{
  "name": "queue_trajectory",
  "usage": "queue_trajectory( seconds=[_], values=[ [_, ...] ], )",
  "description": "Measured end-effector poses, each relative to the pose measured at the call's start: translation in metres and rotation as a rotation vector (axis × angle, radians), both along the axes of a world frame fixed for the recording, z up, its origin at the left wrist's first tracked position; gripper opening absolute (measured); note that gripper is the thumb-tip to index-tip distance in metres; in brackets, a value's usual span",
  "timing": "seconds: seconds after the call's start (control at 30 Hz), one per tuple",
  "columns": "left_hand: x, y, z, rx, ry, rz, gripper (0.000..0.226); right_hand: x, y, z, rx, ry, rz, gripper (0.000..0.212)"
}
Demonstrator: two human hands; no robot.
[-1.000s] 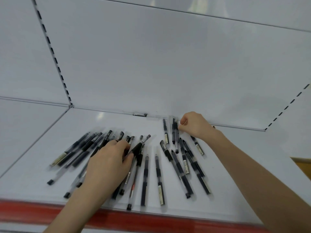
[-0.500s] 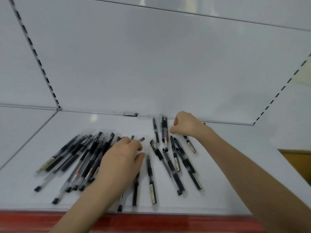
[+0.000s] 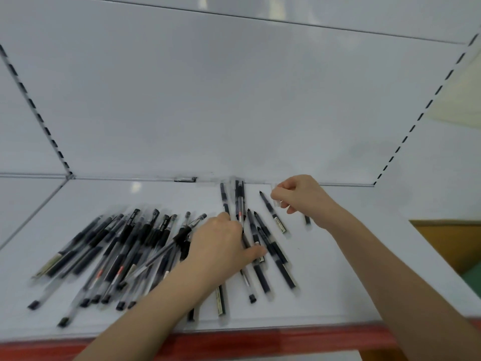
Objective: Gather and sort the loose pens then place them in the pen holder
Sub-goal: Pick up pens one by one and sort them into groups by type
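Note:
Many black and clear pens lie on a white shelf [image 3: 325,282]. A big blurred pile of pens [image 3: 122,251] fans out at the left. A smaller group of pens [image 3: 270,259] lies in the middle, with two more pens [image 3: 239,199] against the back wall. My left hand [image 3: 223,248] lies palm down across the middle group, fingers and thumb pressing on the pens. My right hand [image 3: 302,199] hovers near the back wall with curled fingers, pinching a small clear pen part [image 3: 277,201]. A single pen [image 3: 274,214] lies just left of it. No pen holder is in view.
The shelf has a red front edge [image 3: 260,340] and a white back panel [image 3: 234,113] with slotted uprights at both sides. A small clip [image 3: 185,179] sits at the back seam. A wooden and green area [image 3: 458,251] shows at the right.
My left hand has left the left pile and slid right onto the middle pens. My right hand has lifted off the back pens and moved right, now pinching the clear part.

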State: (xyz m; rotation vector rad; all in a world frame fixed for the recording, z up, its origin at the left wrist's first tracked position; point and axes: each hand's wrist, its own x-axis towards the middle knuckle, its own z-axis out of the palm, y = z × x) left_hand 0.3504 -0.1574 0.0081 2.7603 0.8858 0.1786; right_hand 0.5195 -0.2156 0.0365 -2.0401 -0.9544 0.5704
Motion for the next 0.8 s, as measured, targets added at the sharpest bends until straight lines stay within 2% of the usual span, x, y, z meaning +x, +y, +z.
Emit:
queue_trajectory(
  seconds=[0.13, 0.27, 0.4, 0.53, 0.63, 0.8],
  values=[
    [0.002, 0.001, 0.001, -0.050, 0.010, 0.032, 0.055, 0.001, -0.006, -0.002, 0.056, 0.059, -0.026, 0.013],
    [-0.005, 0.009, 0.005, -0.135, 0.027, -0.001, 0.046, 0.001, -0.009, -0.002, 0.070, 0.075, -0.027, 0.014],
    [-0.005, 0.007, 0.008, -0.103, 0.040, -0.005, 0.035, -0.005, -0.008, -0.001, 0.075, 0.084, -0.001, 0.014],
    [-0.004, 0.001, 0.003, -0.077, 0.013, 0.084, 0.026, -0.010, -0.009, 0.003, 0.101, 0.133, 0.032, 0.008],
    [-0.008, 0.002, 0.002, -0.149, -0.089, 0.117, 0.025, -0.014, -0.013, 0.005, 0.148, 0.249, 0.063, 0.004],
    [-0.024, 0.001, 0.015, -0.492, -0.444, 0.163, 0.009, -0.022, -0.021, 0.015, 0.262, 0.491, 0.157, 0.008]
  ],
)
